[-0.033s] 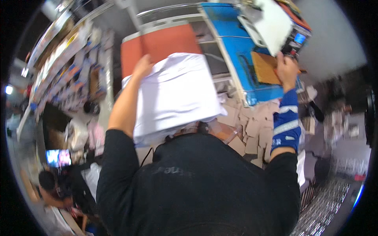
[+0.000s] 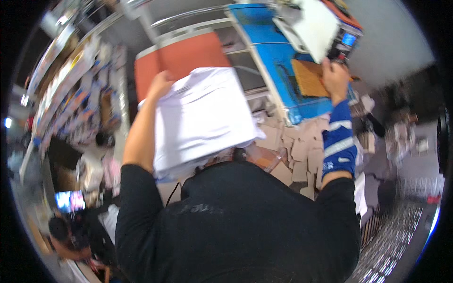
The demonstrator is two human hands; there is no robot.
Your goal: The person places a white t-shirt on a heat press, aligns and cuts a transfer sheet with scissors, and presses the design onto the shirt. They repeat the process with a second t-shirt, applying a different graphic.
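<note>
Holding a thick stack of white sheets [image 2: 200, 118] against the chest, the left hand [image 2: 160, 85] grips the stack's far left corner, fingers curled over its upper edge, with the bare forearm running along the stack's left side. The right hand [image 2: 334, 78], well apart from the left and wearing a blue striped sleeve on the forearm, is raised to the edge of a blue machine surface [image 2: 273, 61] and closes around something small that cannot be made out, just beside a brown cardboard piece [image 2: 306, 78]. Behind the stack lies an orange panel [image 2: 184, 56]. Cardboard scraps [image 2: 302, 151] litter the floor between the arms, and a white bundle [image 2: 314, 26] sits above the right hand.
</note>
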